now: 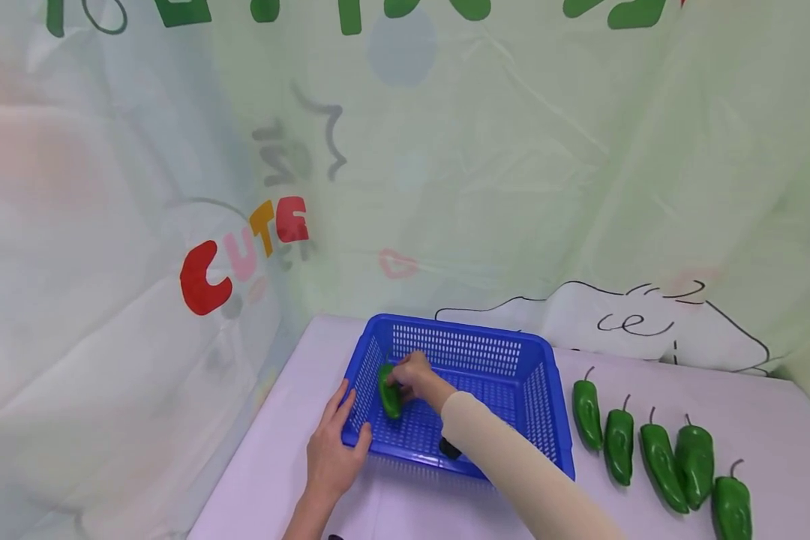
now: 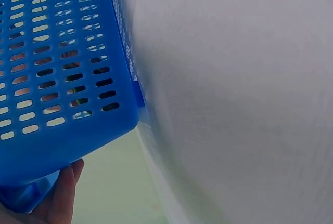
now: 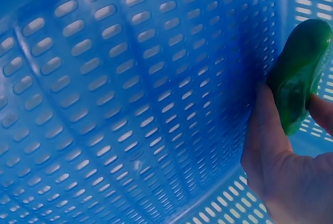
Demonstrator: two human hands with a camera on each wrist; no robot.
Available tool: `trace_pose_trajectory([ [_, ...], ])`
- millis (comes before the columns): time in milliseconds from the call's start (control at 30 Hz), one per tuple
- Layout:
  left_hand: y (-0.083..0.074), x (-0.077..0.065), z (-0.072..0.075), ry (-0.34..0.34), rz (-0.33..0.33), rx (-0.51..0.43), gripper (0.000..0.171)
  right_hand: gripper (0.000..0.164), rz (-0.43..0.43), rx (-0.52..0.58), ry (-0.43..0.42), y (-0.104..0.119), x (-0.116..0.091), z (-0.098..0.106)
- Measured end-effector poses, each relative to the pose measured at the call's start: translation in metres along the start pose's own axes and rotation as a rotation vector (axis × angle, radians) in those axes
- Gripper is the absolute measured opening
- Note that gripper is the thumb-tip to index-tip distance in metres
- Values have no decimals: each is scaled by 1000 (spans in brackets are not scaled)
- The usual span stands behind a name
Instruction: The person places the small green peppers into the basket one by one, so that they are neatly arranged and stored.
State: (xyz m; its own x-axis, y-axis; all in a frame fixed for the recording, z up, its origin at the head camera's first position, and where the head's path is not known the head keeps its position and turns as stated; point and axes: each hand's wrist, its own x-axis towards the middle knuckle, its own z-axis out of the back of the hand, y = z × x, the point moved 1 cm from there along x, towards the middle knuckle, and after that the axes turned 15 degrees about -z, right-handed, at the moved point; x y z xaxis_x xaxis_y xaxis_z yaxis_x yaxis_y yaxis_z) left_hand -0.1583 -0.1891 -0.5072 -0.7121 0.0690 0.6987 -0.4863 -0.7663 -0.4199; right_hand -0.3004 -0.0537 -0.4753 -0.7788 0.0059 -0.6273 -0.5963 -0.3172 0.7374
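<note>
A green pepper (image 1: pixel 390 393) is inside the blue plastic basket (image 1: pixel 547 349), near its left wall. My right hand (image 1: pixel 413 375) reaches over the basket's front and pinches the pepper between thumb and fingers. In the right wrist view, the glossy pepper (image 3: pixel 302 68) is tilted close to the perforated wall, its lower part between thumb and fingers of the right hand (image 3: pixel 286 172). My left hand (image 1: pixel 334 446) holds the basket's front left corner. From the left wrist, the fingers (image 2: pixel 63 193) show at the outside of the rim.
Several green peppers (image 1: pixel 619 446) with stems lie in a row to the right of the basket. The white table (image 1: pixel 290 390) runs back to a printed cloth backdrop (image 1: pixel 445 187), with another cloth side (image 1: pixel 108 337) at the left.
</note>
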Motion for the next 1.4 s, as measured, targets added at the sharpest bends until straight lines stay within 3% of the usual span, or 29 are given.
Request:
trace_pose_trajectory([
  [400,0,0,1,-8,-11,-6,58,42,17,-2,-21,-2,3,-7],
  [633,-2,-1,-3,-20,-34,-14,59,38,22,-66,-39,-2,-4,8],
  [800,-1,0,-2,-28,-32,-15,59,51,36,-123,-59,10,-23,23],
  [1167,3,8,0,-45,-46,-9,57,54,154,-64,113,28,-52,59],
  [1400,-2,-1,0,-35,-33,10,56,58,217,-69,207,16,-69,88],
])
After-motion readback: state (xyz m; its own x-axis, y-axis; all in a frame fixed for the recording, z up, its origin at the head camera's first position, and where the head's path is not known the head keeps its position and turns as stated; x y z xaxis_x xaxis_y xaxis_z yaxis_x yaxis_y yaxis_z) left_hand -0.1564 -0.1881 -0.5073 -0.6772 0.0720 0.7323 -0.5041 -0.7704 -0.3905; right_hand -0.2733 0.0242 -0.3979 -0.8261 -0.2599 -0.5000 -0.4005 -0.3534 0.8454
